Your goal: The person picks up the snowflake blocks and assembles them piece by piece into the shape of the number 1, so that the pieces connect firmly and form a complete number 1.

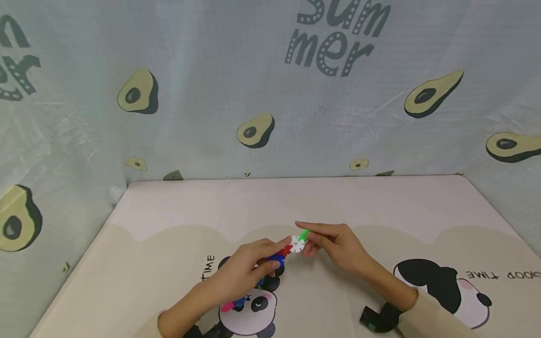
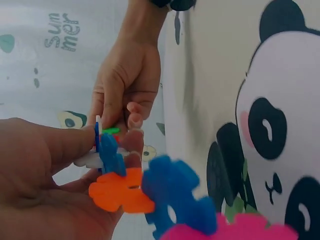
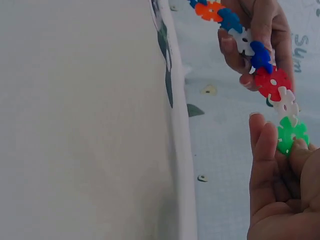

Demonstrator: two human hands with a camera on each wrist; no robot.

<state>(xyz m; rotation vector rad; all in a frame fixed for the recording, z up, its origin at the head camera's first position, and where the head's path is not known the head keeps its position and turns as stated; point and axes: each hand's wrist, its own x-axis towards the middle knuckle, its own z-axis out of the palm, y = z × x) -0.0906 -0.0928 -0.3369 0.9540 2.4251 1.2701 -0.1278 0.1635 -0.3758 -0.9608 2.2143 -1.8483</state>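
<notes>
A chain of notched plastic snowflake discs runs between both hands, its pieces slotted edge to edge. My left hand [image 1: 243,268] grips it near a dark blue disc [image 3: 260,56] and a white one beside that. Beyond those come a red disc [image 3: 272,83], another white disc [image 3: 286,106] and a green disc [image 3: 292,133] at the far end. Thumb and fingers of my right hand [image 1: 340,245] pinch the green disc. Toward the other end, orange [image 2: 122,191], blue [image 2: 176,192] and pink [image 2: 240,231] discs hang out past the left palm. The left hand hides part of the chain in the head view.
Both hands are above a table [image 1: 169,206] whose pale cover has printed pandas [image 1: 249,312]. A curtain with avocado prints [image 1: 255,131] rises behind the table's back edge and at its sides. A black strap [image 1: 382,318] circles the right wrist.
</notes>
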